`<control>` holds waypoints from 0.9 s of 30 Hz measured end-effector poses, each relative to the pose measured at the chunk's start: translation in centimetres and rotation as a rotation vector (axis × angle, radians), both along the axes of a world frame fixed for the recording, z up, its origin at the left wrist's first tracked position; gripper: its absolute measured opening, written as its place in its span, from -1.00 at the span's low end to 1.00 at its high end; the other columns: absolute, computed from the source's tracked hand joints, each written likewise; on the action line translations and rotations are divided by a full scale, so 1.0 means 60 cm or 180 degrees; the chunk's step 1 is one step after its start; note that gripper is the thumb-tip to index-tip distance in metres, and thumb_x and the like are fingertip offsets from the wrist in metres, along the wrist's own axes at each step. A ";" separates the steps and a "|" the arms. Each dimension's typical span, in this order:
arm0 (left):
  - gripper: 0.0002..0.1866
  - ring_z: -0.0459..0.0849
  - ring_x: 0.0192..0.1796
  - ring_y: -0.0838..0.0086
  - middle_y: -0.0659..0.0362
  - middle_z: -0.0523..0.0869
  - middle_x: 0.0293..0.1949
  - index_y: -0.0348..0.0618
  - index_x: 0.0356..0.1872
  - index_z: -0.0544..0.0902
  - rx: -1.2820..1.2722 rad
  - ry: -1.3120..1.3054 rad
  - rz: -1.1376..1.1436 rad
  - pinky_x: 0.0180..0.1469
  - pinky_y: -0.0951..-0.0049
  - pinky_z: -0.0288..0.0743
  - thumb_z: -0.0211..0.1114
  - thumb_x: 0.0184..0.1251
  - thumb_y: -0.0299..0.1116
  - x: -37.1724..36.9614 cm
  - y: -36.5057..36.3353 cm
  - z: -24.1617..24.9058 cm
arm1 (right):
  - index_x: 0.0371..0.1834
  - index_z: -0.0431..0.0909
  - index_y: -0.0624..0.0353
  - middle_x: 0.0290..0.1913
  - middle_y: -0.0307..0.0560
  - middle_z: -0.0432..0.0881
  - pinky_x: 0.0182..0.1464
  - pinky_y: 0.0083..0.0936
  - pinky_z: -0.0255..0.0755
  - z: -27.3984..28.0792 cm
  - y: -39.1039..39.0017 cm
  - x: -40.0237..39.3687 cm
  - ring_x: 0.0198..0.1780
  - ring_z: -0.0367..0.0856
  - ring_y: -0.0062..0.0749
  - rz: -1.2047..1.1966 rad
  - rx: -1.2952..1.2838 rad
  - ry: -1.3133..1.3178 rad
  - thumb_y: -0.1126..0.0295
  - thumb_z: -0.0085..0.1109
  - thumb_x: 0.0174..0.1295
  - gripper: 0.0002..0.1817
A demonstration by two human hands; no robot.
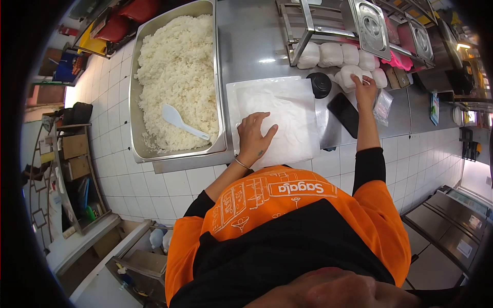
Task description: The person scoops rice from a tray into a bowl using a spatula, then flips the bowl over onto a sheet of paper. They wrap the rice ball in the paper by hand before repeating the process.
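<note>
My left hand [253,136] rests with its fingers apart on the left part of a stack of white wrapping paper [292,118]. At the upper right, my right hand [365,91] has its fingers closed on a rounded white wrapped packet [351,75], which lies among several similar packets [329,54]. A small black bowl [320,85] sits between the paper and these packets. Below the held packet, a black phone [343,114] lies near my right forearm. Left of the paper, a steel tray [222,102] holds cooked rice [177,72] with a white rice paddle [179,121] on top.
A metal rack [308,25] with steel containers and lids [374,25] stands at the back right. A clear plastic bag [383,106] lies right of my wrist, and something pink [398,60] is behind it. The steel counter's front edge [190,165] is close to my body.
</note>
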State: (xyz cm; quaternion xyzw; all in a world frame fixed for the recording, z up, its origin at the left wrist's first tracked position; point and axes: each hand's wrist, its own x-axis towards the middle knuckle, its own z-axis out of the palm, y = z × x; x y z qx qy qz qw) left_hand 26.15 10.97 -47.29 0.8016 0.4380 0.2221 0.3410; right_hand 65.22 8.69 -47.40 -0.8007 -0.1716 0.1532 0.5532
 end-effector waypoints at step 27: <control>-0.13 0.62 0.12 -0.11 -0.29 0.48 0.21 -0.23 0.44 0.17 -0.5971 -0.4403 -0.1344 0.05 0.04 0.60 -0.23 0.39 0.32 -0.072 0.030 0.175 | 0.18 0.48 0.19 0.22 0.00 0.56 0.41 -0.16 0.13 0.263 0.051 -0.377 0.45 0.27 -0.15 0.5421 0.0746 -0.0427 0.11 0.57 -0.17 -0.20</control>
